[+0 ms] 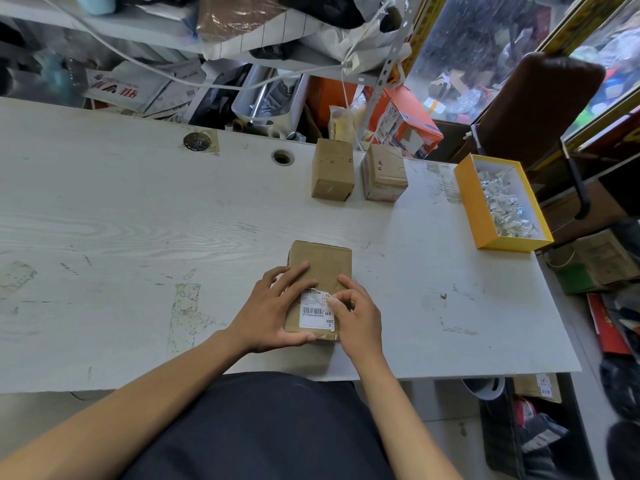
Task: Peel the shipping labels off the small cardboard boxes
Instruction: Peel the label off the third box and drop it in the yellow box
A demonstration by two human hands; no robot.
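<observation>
A small brown cardboard box (322, 261) lies flat on the white table (138, 237) just in front of me. A white shipping label (314, 313) with a barcode covers its near end. My left hand (273, 313) grips the box's left side, thumb under the near edge and fingers spread on top. My right hand (356, 317) rests on the right side of the box, its thumb and forefinger pinched at the label's upper right edge. Two more small cardboard boxes, one plain (332, 169) and one with torn label residue (384, 173), stand at the back of the table.
A yellow open box (476, 206) holding several crumpled label scraps sits at the table's right edge. A cable hole (283, 156) and a metal disc (197, 141) mark the back of the table. Cluttered shelves stand behind, with a brown chair (533, 105) at the right.
</observation>
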